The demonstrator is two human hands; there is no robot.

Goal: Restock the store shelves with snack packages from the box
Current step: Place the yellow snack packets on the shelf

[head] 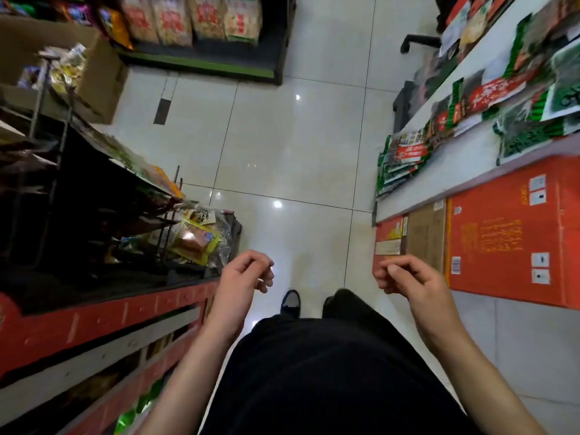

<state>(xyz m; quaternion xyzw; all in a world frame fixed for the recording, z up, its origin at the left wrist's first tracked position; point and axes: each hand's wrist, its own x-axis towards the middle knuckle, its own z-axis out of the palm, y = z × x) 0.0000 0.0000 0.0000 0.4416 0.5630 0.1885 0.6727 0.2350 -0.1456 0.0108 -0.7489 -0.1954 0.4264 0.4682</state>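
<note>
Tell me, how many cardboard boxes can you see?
2: an open brown box of snacks at upper left, and a flat orange box on the floor at right. Others may be hidden.

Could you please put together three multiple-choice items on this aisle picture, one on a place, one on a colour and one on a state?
1. Where does the open cardboard box sit?
A. at upper left, beside the shelf of snack bags
B. on the white counter
C. between the person's feet

2. What colour is the large flat carton at right?
A. blue
B. orange-red
C. white

3. What are the two hands doing?
A. each grips a snack package
B. both press on the counter
C. both hang loosely curled and hold nothing

Answers:
1 A: the box stands on the left, with packages showing inside it, next to the dark shelf.
2 B: its broad face is orange-red with small white labels.
3 C: the left hand and the right hand float over the floor tiles with nothing in their grip.
</note>
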